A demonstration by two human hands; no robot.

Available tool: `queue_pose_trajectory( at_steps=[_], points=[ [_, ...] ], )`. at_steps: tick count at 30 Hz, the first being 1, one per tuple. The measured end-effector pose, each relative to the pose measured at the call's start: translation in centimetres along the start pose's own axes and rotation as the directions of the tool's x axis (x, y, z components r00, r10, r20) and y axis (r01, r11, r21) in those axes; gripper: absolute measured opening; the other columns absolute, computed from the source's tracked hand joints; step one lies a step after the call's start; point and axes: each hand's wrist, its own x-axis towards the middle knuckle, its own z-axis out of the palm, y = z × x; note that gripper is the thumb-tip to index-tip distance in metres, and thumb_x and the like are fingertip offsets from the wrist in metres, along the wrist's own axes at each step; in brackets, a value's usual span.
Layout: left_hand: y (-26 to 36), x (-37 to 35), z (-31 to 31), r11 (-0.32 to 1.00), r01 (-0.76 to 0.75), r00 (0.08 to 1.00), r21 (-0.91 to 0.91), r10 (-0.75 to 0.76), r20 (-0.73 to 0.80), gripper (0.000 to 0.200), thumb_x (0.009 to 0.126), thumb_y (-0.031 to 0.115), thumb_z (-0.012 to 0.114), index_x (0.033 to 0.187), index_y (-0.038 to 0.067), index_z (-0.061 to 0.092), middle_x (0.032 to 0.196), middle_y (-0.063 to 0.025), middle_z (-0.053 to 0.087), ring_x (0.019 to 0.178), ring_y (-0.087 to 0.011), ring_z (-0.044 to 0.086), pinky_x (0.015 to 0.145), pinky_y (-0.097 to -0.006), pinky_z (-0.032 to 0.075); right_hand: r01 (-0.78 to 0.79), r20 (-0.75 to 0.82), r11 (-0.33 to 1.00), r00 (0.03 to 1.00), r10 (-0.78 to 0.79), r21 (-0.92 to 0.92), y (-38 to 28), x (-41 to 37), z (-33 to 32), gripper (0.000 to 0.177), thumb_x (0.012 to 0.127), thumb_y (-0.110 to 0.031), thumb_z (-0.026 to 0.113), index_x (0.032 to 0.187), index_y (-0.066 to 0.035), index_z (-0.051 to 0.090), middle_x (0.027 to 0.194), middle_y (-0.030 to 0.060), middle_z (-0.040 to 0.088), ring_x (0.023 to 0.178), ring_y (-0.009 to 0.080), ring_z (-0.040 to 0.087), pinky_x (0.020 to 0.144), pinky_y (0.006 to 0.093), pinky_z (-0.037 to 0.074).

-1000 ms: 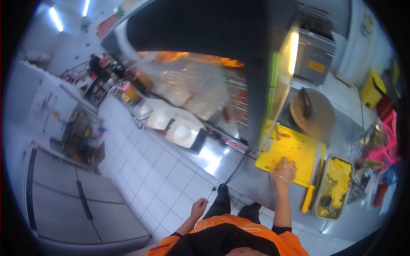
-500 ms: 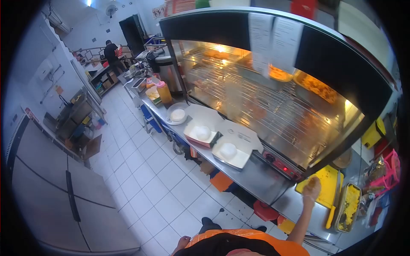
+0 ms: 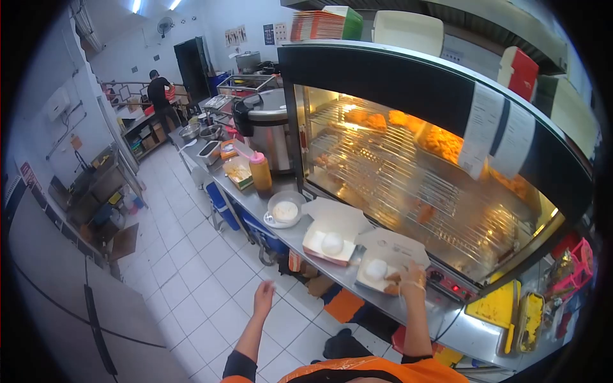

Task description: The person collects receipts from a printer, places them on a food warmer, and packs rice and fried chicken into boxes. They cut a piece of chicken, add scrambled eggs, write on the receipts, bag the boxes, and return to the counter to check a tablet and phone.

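Note:
My right hand (image 3: 414,279), in what looks like a clear glove, is closed on fried chicken (image 3: 394,281) at the right edge of an open paper box (image 3: 367,279). A white rice mound (image 3: 376,269) sits in that box, beside the chicken. To its left stands a second open paper box (image 3: 311,242) with another rice mound (image 3: 332,243). My left hand (image 3: 264,297) hangs over the floor in front of the counter, slightly blurred, its fingers loosely apart and holding nothing.
Behind the boxes is a lit glass warmer (image 3: 408,185) with fried food. Left along the counter are a clear bowl (image 3: 295,203), a sauce bottle (image 3: 260,173) and a large cooker (image 3: 271,137). A yellow cutting board (image 3: 491,305) and knife (image 3: 509,337) lie right. A person (image 3: 159,96) stands far back.
My right hand has moved left from above the cutting board to the right box, carrying the chicken. My left hand has risen from beside my body. The view has shifted.

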Motion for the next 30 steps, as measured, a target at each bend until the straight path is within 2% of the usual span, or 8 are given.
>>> queue_pose_trajectory(
  at_steps=[8,10,12,14,15,16,17,30],
  points=[
    [21.1,20.1,9.1,0.832,-0.555,0.825,0.014,0.548,0.140,0.056,0.089,0.014,0.060,0.137,0.003,0.035,0.136,-0.0155,0.042,0.128,-0.0269,0.038,0.106,-0.0367,0.031,0.196,-0.070,0.946,0.973,-0.220,-0.257,-1.8,5.4,2.3,0.021,0.083,-0.016,0.054,0.095,-0.004,0.066,0.098,0.0162,0.065,0.093,0.0342,0.060,0.085,0.0420,0.047],
    [23.3,25.4,10.5,0.737,-0.659,0.752,0.150,0.651,0.104,0.065,0.089,0.018,0.061,0.141,0.000,0.027,0.141,-0.0165,0.037,0.132,-0.0285,0.032,0.110,-0.0373,0.024,0.625,-0.087,0.712,0.729,-0.679,-0.320,-4.6,5.9,3.1,0.019,0.086,-0.016,0.054,0.096,-0.007,0.067,0.096,0.0130,0.066,0.093,0.0304,0.061,0.083,0.0402,0.048],
    [23.8,30.7,12.2,0.783,-0.620,0.785,0.043,0.620,0.021,0.071,0.089,0.022,0.061,0.143,0.000,0.022,0.146,-0.0170,0.030,0.136,-0.0290,0.026,0.111,-0.0375,0.020,0.733,-0.128,0.680,0.677,-0.725,0.028,-7.0,6.8,3.8,0.018,0.087,-0.017,0.055,0.098,-0.009,0.066,0.096,0.0107,0.066,0.092,0.0269,0.062,0.082,0.0385,0.049],
    [24.0,34.5,13.3,0.819,-0.562,0.823,0.114,0.568,-0.029,0.070,0.089,0.023,0.061,0.141,-0.002,0.022,0.147,-0.0185,0.025,0.136,-0.0298,0.025,0.112,-0.0375,0.019,0.661,-0.041,0.666,0.719,-0.693,0.345,-2.7,9.1,9.5,0.019,0.087,-0.019,0.056,0.103,-0.011,0.065,0.097,0.0099,0.066,0.091,0.0268,0.062,0.081,0.0373,0.050],
    [22.8,36.2,14.5,0.668,-0.678,0.669,0.305,0.734,-0.118,0.069,0.089,0.018,0.060,0.142,-0.003,0.019,0.143,-0.0191,0.028,0.130,-0.0302,0.032,0.110,-0.0381,0.023,0.693,-0.003,0.697,0.710,-0.705,0.182,-4.3,8.3,8.0,0.020,0.088,-0.020,0.056,0.104,-0.012,0.064,0.100,0.0096,0.065,0.093,0.0267,0.062,0.081,0.0374,0.050],
    [24.2,35.7,15.1,0.727,-0.686,0.718,-0.037,0.668,-0.197,0.067,0.090,0.019,0.059,0.139,-0.006,0.021,0.141,-0.0212,0.028,0.130,-0.0316,0.030,0.109,-0.0391,0.024,0.699,0.038,0.715,0.714,-0.699,0.021,-5.9,7.6,6.1,0.021,0.088,-0.022,0.055,0.105,-0.013,0.064,0.103,0.0094,0.065,0.094,0.0265,0.062,0.081,0.0376,0.050],
    [24.6,35.6,14.8,0.761,-0.593,0.746,0.263,0.642,-0.176,0.066,0.089,0.018,0.059,0.139,-0.006,0.022,0.141,-0.0216,0.027,0.131,-0.0322,0.027,0.109,-0.0399,0.024,0.650,-0.036,0.759,0.758,-0.651,-0.031,-5.6,7.7,4.9,0.021,0.088,-0.022,0.055,0.105,-0.013,0.064,0.103,0.0094,0.065,0.094,0.0265,0.062,0.081,0.0376,0.050],
    [24.6,32.2,16.4,0.754,-0.475,0.829,-0.454,0.557,0.058,0.061,0.091,0.021,0.054,0.140,0.002,0.023,0.140,-0.0161,0.026,0.129,-0.0260,0.030,0.108,-0.0384,0.023,0.058,-0.287,0.998,0.957,-0.049,0.021,-6.2,-1.0,8.8,0.028,0.090,-0.029,0.050,0.105,-0.009,0.063,0.100,0.0108,0.063,0.094,0.0313,0.059,0.083,0.0385,0.047]
  ],
)
